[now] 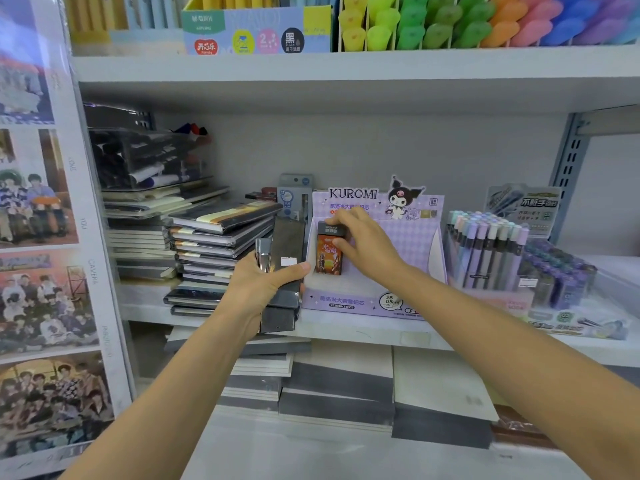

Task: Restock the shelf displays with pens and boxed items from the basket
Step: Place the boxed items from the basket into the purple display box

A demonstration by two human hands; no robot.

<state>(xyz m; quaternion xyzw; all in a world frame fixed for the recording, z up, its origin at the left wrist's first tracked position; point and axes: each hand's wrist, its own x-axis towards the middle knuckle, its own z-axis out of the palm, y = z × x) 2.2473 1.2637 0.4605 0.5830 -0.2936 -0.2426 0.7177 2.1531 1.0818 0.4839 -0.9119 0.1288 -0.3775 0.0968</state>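
From the head camera, everything sits around the purple Kuromi display box [346, 302], which stands on the white middle shelf [363, 330] with its printed header card upright at the back.

Inside the display box, at its left end, a small orange-and-black boxed item [327, 258] stands upright against the left wall. The right hand [365, 244] reaches in from the lower right and holds this item by its dark top, fingers curled over the upper edge and thumb against its right side. The rest of the display box's tray to the right of the item shows only its checkered lining.

Just left of the display box, the left hand [259, 287] grips a stack of flat dark boxes [288, 252]. Its fingers are wrapped round the back of the stack and its thumb lies across the front, the thumb tip almost touching the display box's left wall. The stack stands on end and leans slightly.

Further left of the display box lie piles of dark notebooks [214, 237]. To its right stands a tray of pastel pens [485, 245], caps up. Above it, on the upper shelf, are rows of bright highlighters [450, 27].
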